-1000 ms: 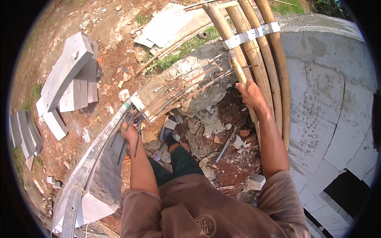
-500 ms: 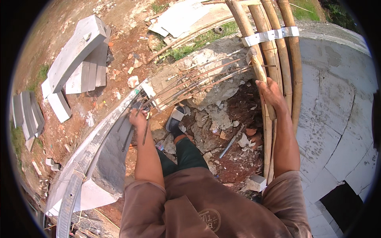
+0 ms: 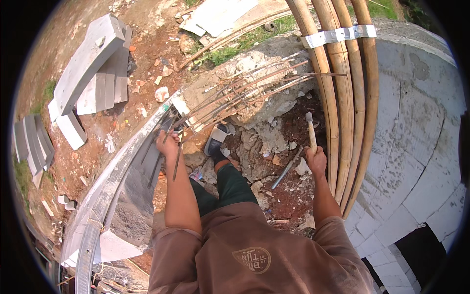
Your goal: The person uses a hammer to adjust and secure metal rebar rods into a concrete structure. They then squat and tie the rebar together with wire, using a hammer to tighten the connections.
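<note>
Right arm (image 3: 327, 193) extended, fingers (image 3: 309, 155) wrapping wooden handle (image 3: 312, 136).

Outdoor building site, daylight. Half-built look: grey block wall (image 3: 401, 147) on the right, bare steel rods (image 3: 274, 75) sticking out at a concrete beam, bamboo poles (image 3: 331, 112) strapped together, broken rubble (image 3: 252, 147) underfoot, loose pale blocks (image 3: 105, 88) piled on reddish dirt (image 3: 147, 49), patches of grass (image 3: 235, 49).
</note>
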Available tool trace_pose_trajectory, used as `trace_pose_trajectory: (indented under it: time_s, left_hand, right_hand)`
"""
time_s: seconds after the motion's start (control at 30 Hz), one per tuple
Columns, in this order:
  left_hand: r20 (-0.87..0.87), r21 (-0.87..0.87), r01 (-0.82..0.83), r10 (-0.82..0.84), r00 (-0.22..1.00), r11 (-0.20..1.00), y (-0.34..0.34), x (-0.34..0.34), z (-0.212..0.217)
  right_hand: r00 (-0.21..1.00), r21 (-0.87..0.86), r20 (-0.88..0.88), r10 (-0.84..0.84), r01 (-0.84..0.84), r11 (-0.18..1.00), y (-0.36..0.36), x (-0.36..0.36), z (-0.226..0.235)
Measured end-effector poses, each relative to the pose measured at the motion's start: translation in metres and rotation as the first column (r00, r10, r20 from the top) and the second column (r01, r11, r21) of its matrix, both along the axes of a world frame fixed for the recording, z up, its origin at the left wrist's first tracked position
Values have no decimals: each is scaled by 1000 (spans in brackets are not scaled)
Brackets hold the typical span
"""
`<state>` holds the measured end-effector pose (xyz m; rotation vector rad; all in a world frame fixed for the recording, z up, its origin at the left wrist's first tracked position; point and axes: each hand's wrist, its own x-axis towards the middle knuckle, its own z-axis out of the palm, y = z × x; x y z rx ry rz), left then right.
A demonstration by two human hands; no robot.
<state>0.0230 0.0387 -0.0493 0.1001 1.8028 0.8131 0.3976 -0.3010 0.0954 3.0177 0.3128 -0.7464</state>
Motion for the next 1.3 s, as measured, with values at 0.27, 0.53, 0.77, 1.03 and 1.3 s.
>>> trace_pose_trajectory:
  time_s: [0.27, 0.53, 0.77, 1.03, 1.3]
  left_hand:
    - [-29, 24, -20, 20, 999, 1000, 3, -1, 9]
    - [-48, 47, 30, -28, 998, 998, 0, 6, 16]
    - [30, 81, -19, 17, 999, 997, 0, 10, 28]
    - [-19, 149, -92, 96, 995, 985, -9, 16, 6]
    - [195, 139, -94, 66, 979, 986, -14, 4, 5]
  right_hand:
    - [659, 261, 291, 694, -752, 605, 216, 15, 45]
    - [217, -43, -173, 961, -976, 213, 330, 71, 11]
    - [174, 51, -116, 978, -982, 180, 330, 85, 6]
    - [210, -124, -160, 965, -974, 191, 322, 72, 23]
    - [293, -181, -239, 926, -950, 254, 324, 72, 29]
